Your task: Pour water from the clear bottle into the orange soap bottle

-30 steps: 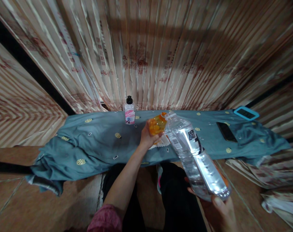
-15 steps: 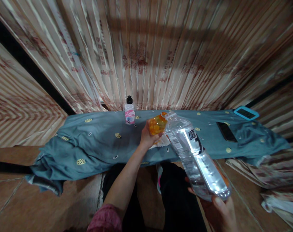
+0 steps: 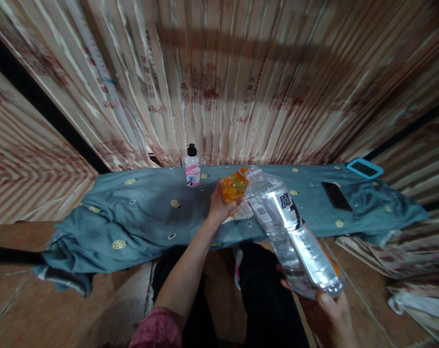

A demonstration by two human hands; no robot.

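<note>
While my right hand grips the base of one large clear plastic water bottle, tilted neck-first over the blue cloth-covered table, I judge I'm pouring; steadiness comes next. My left hand clasps one small orange jar mid-table. One pink-labelled bottle stands at the far edge.

Head cam, fwd-down, close-up.
</note>
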